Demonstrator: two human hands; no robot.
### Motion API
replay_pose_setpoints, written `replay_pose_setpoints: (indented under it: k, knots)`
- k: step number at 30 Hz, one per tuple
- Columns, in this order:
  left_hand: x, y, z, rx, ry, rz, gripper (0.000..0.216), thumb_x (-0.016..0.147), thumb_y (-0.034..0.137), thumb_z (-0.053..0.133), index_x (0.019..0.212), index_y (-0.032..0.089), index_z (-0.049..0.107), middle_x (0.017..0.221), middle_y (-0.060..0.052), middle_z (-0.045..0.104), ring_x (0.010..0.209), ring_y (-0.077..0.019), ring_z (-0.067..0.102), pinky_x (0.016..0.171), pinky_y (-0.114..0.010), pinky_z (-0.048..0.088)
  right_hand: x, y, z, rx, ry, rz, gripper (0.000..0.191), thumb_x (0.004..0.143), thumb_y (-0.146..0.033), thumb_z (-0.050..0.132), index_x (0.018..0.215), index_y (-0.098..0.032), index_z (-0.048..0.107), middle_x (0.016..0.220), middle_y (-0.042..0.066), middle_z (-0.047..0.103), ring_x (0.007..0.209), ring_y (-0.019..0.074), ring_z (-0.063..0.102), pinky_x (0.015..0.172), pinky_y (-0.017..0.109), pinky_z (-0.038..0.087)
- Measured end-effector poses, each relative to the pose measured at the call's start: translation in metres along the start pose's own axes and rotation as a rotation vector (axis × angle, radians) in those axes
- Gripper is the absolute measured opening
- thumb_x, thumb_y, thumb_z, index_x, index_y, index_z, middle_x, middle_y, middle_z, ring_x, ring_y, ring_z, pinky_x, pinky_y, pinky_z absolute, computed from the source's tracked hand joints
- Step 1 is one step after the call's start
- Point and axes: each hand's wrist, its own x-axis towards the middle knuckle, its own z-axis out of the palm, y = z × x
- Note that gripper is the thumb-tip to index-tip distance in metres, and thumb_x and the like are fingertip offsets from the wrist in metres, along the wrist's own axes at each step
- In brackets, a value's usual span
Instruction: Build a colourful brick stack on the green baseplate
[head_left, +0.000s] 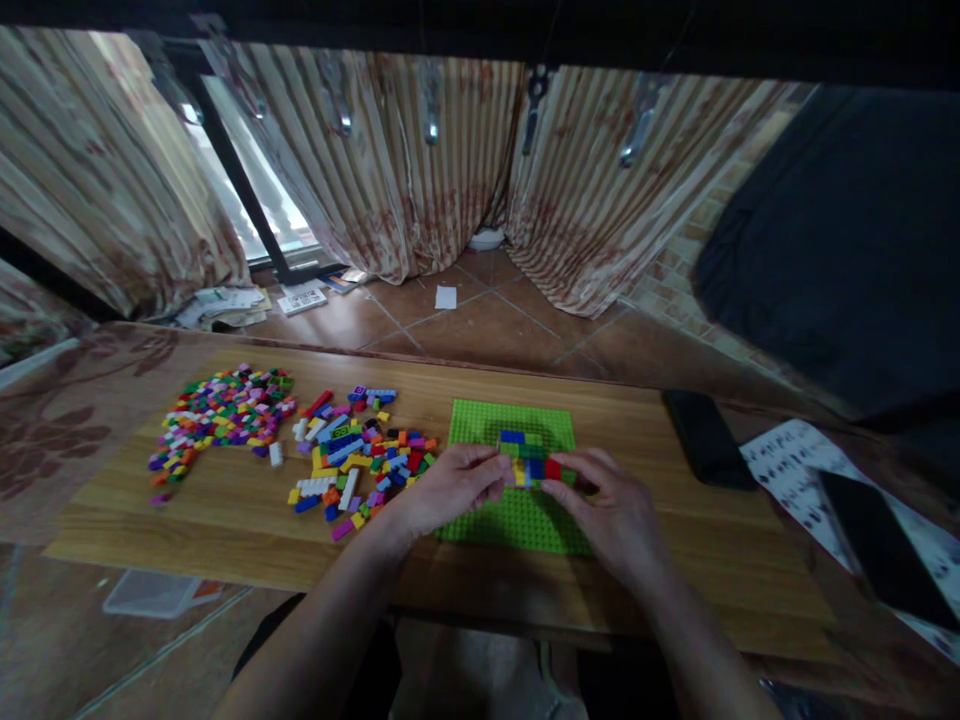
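A small build of blue, green, yellow and red toy bricks is over the green studded baseplate; whether it rests on the plate or is raised I cannot tell. My left hand grips its left side between thumb and fingers. On the opposite side, my right hand pinches a red brick at the build's right end. Both hands are closed, with their fingertips close together. Parts of the build are hidden behind the fingers.
Left of the baseplate lies a loose pile of mixed bricks, with a denser heap of small bricks farther left. A black phone lies right on the wooden board. Beyond it are a printed sheet and another dark device.
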Motion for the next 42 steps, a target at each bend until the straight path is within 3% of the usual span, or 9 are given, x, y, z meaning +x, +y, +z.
replay_pose_setpoints:
  k: [4, 8, 12, 17, 21, 31, 42]
  knots:
    - [0.013, -0.009, -0.006, 0.159, 0.296, 0.114, 0.029, 0.085, 0.039, 0.056, 0.07, 0.015, 0.059, 0.058, 0.004, 0.05, 0.053, -0.0081, 0.043, 0.052, -0.022, 0.034, 0.002, 0.012, 0.001, -0.05, 0.04, 0.062, 0.034, 0.085, -0.046, 0.065, 0.104, -0.019, 0.072, 0.089, 0.005, 0.066, 0.067, 0.017, 0.058, 0.065, 0.032, 0.05]
    - [0.023, -0.019, -0.006, 0.352, 0.496, 0.191, 0.02, 0.082, 0.031, 0.059, 0.093, 0.015, 0.066, 0.083, -0.003, 0.067, 0.074, -0.0142, 0.06, 0.069, -0.025, 0.047, 0.0, 0.012, 0.012, -0.016, -0.017, 0.051, 0.032, 0.087, -0.041, 0.062, 0.109, -0.02, 0.071, 0.086, 0.005, 0.065, 0.065, 0.0164, 0.056, 0.065, 0.032, 0.05]
    - [0.024, -0.02, 0.0, 0.37, 0.49, 0.163, 0.028, 0.084, 0.03, 0.059, 0.106, 0.013, 0.063, 0.093, -0.006, 0.07, 0.075, -0.0149, 0.063, 0.07, -0.027, 0.05, 0.001, 0.011, 0.019, -0.007, -0.016, 0.059, 0.032, 0.087, -0.038, 0.062, 0.111, -0.019, 0.069, 0.088, 0.005, 0.066, 0.064, 0.016, 0.056, 0.066, 0.033, 0.051]
    - [0.023, -0.016, 0.007, 0.332, 0.466, 0.144, 0.028, 0.083, 0.026, 0.061, 0.108, 0.013, 0.063, 0.092, -0.006, 0.07, 0.069, -0.0136, 0.063, 0.065, -0.025, 0.051, 0.002, 0.01, 0.023, 0.012, 0.019, 0.117, 0.035, 0.085, -0.038, 0.062, 0.113, -0.02, 0.069, 0.088, 0.005, 0.068, 0.061, 0.0154, 0.056, 0.065, 0.033, 0.051]
    - [0.025, -0.015, 0.009, 0.36, 0.471, 0.136, 0.026, 0.083, 0.024, 0.061, 0.106, 0.013, 0.064, 0.097, -0.007, 0.071, 0.077, -0.0153, 0.066, 0.071, -0.027, 0.053, 0.001, 0.008, 0.022, 0.058, 0.03, 0.182, 0.041, 0.08, -0.043, 0.066, 0.114, -0.02, 0.068, 0.086, 0.004, 0.07, 0.058, 0.0149, 0.056, 0.062, 0.032, 0.051]
    - [0.027, -0.018, 0.01, 0.373, 0.442, 0.143, 0.027, 0.084, 0.023, 0.059, 0.108, 0.013, 0.064, 0.099, -0.008, 0.071, 0.085, -0.0177, 0.067, 0.077, -0.028, 0.053, 0.006, 0.017, 0.024, 0.3, 0.016, 0.354, 0.043, 0.084, -0.048, 0.062, 0.112, -0.017, 0.067, 0.093, 0.009, 0.073, 0.079, 0.0204, 0.068, 0.07, 0.034, 0.054]
    - [0.026, -0.016, 0.01, 0.411, 0.436, 0.115, 0.028, 0.082, 0.023, 0.06, 0.109, 0.014, 0.065, 0.098, -0.007, 0.072, 0.076, -0.0161, 0.065, 0.069, -0.026, 0.052, 0.015, 0.019, 0.029, 0.482, 0.014, 0.507, 0.054, 0.066, -0.05, 0.076, 0.106, -0.015, 0.068, 0.075, 0.002, 0.069, 0.059, 0.0142, 0.059, 0.055, 0.028, 0.046]
